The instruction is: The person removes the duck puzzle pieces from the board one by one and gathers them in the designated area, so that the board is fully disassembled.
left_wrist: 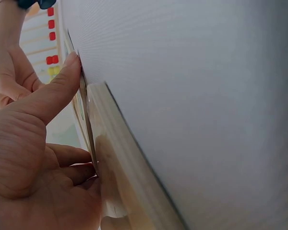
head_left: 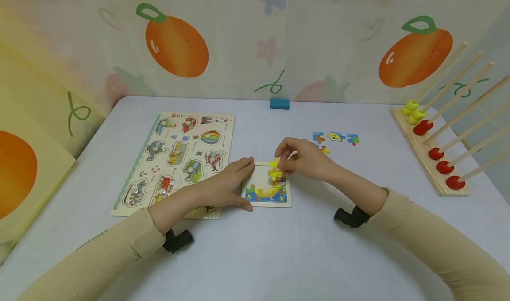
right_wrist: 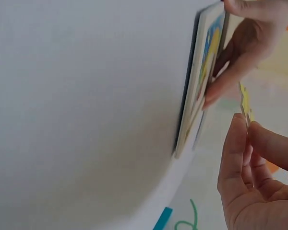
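Observation:
A small jigsaw puzzle board (head_left: 287, 202) with a pale frame lies on the table, partly filled with blue and yellow pieces along its lower and right parts. My left hand (head_left: 225, 183) holds it at the left side, thumb by the near corner and fingers by the far corner. Between thumb and index finger, my right hand (head_left: 304, 159) pinches a yellow jigsaw piece (right_wrist: 245, 100) above the board's right side. The piece appears nearly edge-on in the right wrist view. Several loose jigsaw pieces (head_left: 336, 136) lie beyond the right hand; the forearm side partly hides one.
A larger vehicle puzzle board (head_left: 187, 135) lies left, partly under my left forearm. At the right stands a wooden peg counter (head_left: 422, 159) with red and yellow beads and tall rods. A blue block (head_left: 280, 104) sits at the table's back edge, before a fruit-print curtain.

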`<action>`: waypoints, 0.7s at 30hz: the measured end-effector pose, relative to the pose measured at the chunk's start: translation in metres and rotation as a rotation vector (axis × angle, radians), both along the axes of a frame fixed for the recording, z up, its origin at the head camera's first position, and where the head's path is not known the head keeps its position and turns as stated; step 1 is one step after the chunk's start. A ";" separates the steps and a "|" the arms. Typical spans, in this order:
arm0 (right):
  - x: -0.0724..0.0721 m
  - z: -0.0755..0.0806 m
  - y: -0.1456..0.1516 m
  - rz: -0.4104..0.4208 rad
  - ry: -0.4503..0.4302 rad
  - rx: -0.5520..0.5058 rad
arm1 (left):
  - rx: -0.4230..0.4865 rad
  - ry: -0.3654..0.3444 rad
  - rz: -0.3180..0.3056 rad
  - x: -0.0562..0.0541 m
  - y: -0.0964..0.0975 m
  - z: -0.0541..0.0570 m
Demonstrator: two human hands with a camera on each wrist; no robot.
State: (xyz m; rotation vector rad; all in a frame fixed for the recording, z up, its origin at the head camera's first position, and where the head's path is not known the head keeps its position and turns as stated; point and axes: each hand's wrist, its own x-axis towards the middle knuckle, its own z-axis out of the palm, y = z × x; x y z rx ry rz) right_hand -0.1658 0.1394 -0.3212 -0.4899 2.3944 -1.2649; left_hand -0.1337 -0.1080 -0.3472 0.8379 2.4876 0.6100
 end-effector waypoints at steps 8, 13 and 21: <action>-0.006 0.007 0.019 -0.055 -0.004 -0.007 | 0.000 0.002 -0.002 0.001 0.000 0.001; -0.009 0.010 0.030 -0.058 0.003 -0.008 | 0.000 0.004 -0.004 0.002 0.000 0.002; -0.012 0.011 0.047 -0.071 0.020 0.007 | -0.004 0.004 -0.002 0.001 0.000 0.001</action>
